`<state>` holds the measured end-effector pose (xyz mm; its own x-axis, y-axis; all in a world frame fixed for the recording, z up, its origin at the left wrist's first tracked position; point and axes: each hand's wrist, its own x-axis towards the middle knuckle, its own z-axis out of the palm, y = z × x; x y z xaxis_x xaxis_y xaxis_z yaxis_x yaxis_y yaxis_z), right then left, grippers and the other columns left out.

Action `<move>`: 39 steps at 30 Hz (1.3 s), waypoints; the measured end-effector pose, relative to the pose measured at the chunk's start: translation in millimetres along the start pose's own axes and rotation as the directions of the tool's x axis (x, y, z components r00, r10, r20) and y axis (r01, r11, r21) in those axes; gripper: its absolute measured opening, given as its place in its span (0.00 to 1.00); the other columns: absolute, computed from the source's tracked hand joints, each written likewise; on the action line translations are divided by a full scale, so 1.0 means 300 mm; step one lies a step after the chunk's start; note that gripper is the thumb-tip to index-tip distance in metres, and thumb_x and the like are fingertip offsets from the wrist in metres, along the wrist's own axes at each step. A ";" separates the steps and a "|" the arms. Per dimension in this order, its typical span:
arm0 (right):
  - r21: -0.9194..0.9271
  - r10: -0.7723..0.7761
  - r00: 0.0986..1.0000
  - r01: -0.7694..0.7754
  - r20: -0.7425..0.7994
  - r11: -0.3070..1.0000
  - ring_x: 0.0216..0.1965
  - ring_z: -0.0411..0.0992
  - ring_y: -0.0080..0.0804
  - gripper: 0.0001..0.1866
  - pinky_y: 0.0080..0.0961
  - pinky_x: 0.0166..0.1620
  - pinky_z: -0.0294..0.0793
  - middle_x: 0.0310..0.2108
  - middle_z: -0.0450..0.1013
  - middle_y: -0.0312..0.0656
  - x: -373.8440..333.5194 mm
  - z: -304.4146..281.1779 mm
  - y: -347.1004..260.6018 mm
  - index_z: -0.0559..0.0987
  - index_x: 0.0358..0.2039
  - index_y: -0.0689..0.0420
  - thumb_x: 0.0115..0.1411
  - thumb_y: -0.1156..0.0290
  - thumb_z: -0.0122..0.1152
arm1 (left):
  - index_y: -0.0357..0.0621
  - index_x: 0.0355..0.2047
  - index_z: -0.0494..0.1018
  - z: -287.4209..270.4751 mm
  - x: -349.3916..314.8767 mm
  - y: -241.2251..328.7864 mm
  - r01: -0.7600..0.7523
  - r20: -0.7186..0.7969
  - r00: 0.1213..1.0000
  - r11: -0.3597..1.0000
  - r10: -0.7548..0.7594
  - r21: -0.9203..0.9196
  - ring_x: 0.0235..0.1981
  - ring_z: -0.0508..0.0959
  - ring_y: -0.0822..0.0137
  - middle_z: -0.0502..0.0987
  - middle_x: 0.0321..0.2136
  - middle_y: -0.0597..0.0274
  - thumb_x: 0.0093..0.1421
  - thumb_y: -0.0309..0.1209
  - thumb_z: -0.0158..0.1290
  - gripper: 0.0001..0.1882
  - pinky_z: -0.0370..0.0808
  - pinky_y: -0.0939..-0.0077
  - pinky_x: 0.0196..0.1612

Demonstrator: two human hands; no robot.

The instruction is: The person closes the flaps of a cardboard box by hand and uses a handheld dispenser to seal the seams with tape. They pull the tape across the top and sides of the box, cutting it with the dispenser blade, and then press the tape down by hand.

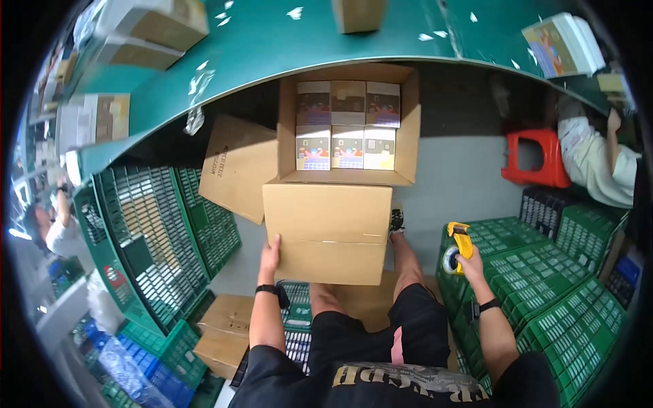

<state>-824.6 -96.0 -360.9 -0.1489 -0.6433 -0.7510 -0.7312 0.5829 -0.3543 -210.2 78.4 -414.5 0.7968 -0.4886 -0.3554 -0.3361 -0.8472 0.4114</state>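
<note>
Hands apart and both occupied, you hold a brown cardboard carton [328,231] by its left edge with your left hand [270,257], thumb on top, while your right hand [469,265] is wrapped around a yellow tape dispenser [461,239] out to the right, near stacked green crates [517,272]. The carton sits in front of your legs, a seam running across its upper face. Just beyond it, an open carton [410,136] holds six small printed boxes [347,146] in two rows of three, close to the edge of a green bench [299,47]. Beside that, to the left, leans a loose-looking brown cardboard panel [238,166], with a large green crate [139,257] farther left. At the right, a person in light clothing [592,156] is beside a red plastic stool [554,163].
</note>
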 end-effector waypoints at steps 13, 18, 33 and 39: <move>0.416 -0.365 0.930 0.317 0.038 0.852 0.63 0.61 0.34 0.48 0.34 0.67 0.58 0.59 0.62 0.42 -0.737 0.448 -0.728 0.56 0.66 0.59 0.42 0.79 0.66 | 0.40 0.58 0.69 0.165 -0.523 -0.011 0.398 0.683 0.667 0.917 -0.297 0.009 0.53 0.76 0.39 0.77 0.48 0.35 0.67 0.60 0.42 0.36 0.71 0.52 0.57; 0.336 -0.420 0.892 0.348 0.170 0.875 0.60 0.67 0.39 0.46 0.35 0.64 0.64 0.56 0.66 0.47 -0.846 0.688 -0.855 0.60 0.64 0.60 0.42 0.75 0.68 | 0.35 0.31 0.81 0.118 -0.396 -0.227 -0.327 0.798 0.549 0.943 0.247 -0.066 0.41 0.83 0.52 0.83 0.34 0.44 0.68 0.56 0.43 0.33 0.78 0.64 0.46; -0.191 -0.490 0.833 0.541 0.258 0.819 0.48 0.71 0.57 0.43 0.42 0.53 0.73 0.43 0.71 0.52 -0.833 0.891 -0.857 0.66 0.62 0.53 0.43 0.68 0.70 | 0.31 0.42 0.80 -0.271 -0.093 0.111 0.437 0.836 0.484 0.757 0.258 -0.487 0.35 0.81 0.74 0.83 0.34 0.62 0.70 0.31 0.50 0.14 0.78 0.78 0.41; -0.350 -0.493 0.848 0.530 0.196 0.773 0.46 0.73 0.57 0.43 0.44 0.50 0.75 0.43 0.72 0.54 -0.826 1.069 -0.852 0.66 0.61 0.55 0.43 0.67 0.73 | 0.34 0.38 0.81 -0.213 0.049 0.033 0.237 0.800 0.531 0.858 0.278 -0.455 0.32 0.81 0.75 0.84 0.30 0.60 0.68 0.30 0.52 0.12 0.77 0.77 0.37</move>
<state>-387.2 73.5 -263.0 0.3645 -0.7354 -0.5713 -0.8767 -0.0641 -0.4768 -169.7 76.2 -362.1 -0.0718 -0.6618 -0.7462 0.1293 -0.7480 0.6509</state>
